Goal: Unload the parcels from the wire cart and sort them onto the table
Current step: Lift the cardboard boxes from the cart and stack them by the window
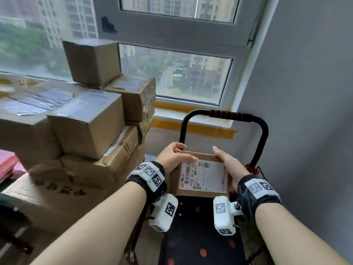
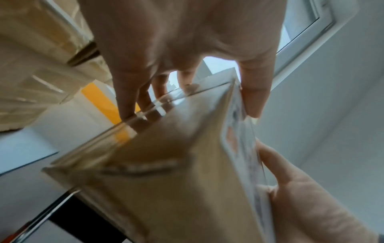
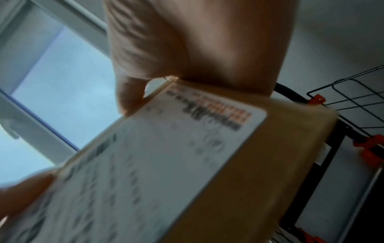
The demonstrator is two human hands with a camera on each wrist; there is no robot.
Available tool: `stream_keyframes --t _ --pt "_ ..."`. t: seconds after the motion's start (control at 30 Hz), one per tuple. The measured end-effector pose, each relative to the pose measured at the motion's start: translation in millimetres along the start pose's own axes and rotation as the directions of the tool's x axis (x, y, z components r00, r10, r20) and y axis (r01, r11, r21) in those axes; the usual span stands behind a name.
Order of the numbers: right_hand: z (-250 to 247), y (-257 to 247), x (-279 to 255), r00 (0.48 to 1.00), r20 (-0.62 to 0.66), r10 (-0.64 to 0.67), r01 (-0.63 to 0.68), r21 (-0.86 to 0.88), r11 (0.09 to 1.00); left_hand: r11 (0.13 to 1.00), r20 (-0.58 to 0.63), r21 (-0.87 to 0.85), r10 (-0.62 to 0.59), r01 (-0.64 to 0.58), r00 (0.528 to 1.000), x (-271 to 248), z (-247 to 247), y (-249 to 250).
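Left of the grip: a stack of cardboard boxes (image 1: 91, 142) rises beside the window (image 1: 172, 73); what carries the stack is hidden, so I cannot say it is a tabletop.
Window: behind the grip, with yellow tape (image 1: 193, 127) along the wall under its sill.
Cart: the wire cart (image 1: 202, 236) is below the grip; its black handle (image 1: 223, 115) with red stripes stands behind the grip.
Parcel: the brown parcel (image 1: 193, 190) is held above the cart, between both hands, with its white shipping label (image 1: 204, 176) facing up.
Left grip: the left hand (image 1: 172, 157) holds the parcel's left side, fingers (image 2: 124, 92) curled over the far edge.
Right grip: the right hand (image 1: 231, 167) holds the right side, thumb on the label.
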State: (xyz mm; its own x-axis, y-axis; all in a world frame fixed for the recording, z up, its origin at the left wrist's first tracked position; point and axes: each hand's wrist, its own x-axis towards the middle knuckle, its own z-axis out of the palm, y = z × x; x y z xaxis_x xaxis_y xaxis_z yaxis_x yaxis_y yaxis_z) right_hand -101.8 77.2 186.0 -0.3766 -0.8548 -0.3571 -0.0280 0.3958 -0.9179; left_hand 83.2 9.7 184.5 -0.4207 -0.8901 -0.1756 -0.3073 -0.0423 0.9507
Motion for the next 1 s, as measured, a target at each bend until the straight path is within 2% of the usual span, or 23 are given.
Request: stream_keyframes --t 0.1,0.2,0.27,0.4,0.5,0.6,0.7,0.83,0.93,1.0 --pt "14 -12 -28 0.998 0.041 -0.042 0.041 0.040 0.998 0.998 -0.002 -0.036 0.049 -0.049 0.999 -19 -22 14" --pt "26 -19 -53 0.991 0.110 -0.080 0.078 0.026 0.997 0.989 -0.066 -0.127 0.067 -0.075 0.996 -33 -45 24" --pt "35 -21 -66 0.990 0.116 -0.082 0.079 0.030 0.996 0.989 -0.114 -0.107 0.087 -0.099 0.990 -41 -56 28" --pt "47 -37 -78 0.997 -0.017 -0.073 0.075 0.148 0.986 0.986 -0.149 -0.081 0.134 -0.148 0.980 -46 -68 41" --pt "52 -68 -76 0.988 -0.135 -0.071 0.111 0.315 0.942 0.971 -0.246 -0.033 0.220 -0.235 0.944 -41 -77 64" --pt "65 -104 -69 0.983 -0.151 -0.102 0.159 0.443 0.882 0.966 -0.339 -0.016 0.238 -0.259 0.910 -37 -84 95" --pt "80 -138 -62 0.983 -0.108 -0.148 0.179 0.381 0.907 0.961 -0.372 0.028 0.264 -0.274 0.890 -34 -96 128" --pt "96 -182 -57 0.987 0.021 -0.159 0.147 0.269 0.952 0.925 -0.423 0.263 0.367 -0.275 0.829 -30 -139 170" --pt "113 -208 -49 0.977 0.136 -0.164 0.131 0.222 0.966 0.903 -0.412 0.374 0.365 -0.210 0.834 -21 -173 187" --pt "130 -224 -40 0.975 0.156 -0.157 0.126 0.191 0.973 0.874 -0.419 0.461 0.366 -0.153 0.831 -15 -192 191"
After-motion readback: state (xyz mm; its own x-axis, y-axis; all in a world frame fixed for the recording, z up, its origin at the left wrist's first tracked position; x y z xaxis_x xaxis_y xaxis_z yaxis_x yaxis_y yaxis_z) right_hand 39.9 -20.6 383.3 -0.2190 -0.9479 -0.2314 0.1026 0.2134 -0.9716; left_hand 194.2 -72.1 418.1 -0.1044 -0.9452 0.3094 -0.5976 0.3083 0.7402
